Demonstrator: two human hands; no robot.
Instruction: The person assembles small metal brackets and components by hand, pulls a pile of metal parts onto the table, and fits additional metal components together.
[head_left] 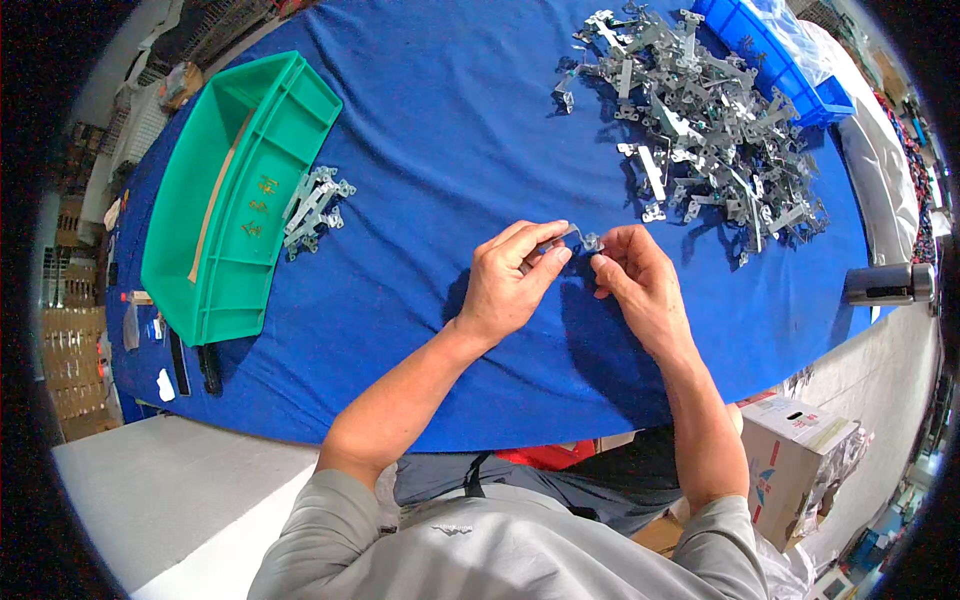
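Over the middle of the blue-covered table, my left hand and my right hand face each other. Between their fingertips is a small silver metal bracket. The left thumb and fingers pinch its one end, and the right thumb and forefinger pinch the other. Its details are too small to make out. Beyond my right hand lies a big heap of similar metal brackets. A smaller pile of brackets rests to the left, against a green plastic bin.
Blue cloth covers the table. At the far right stands a blue plastic crate with clear plastic in it. A dark metal cylinder lies at the right edge. Below that edge sits a cardboard box.
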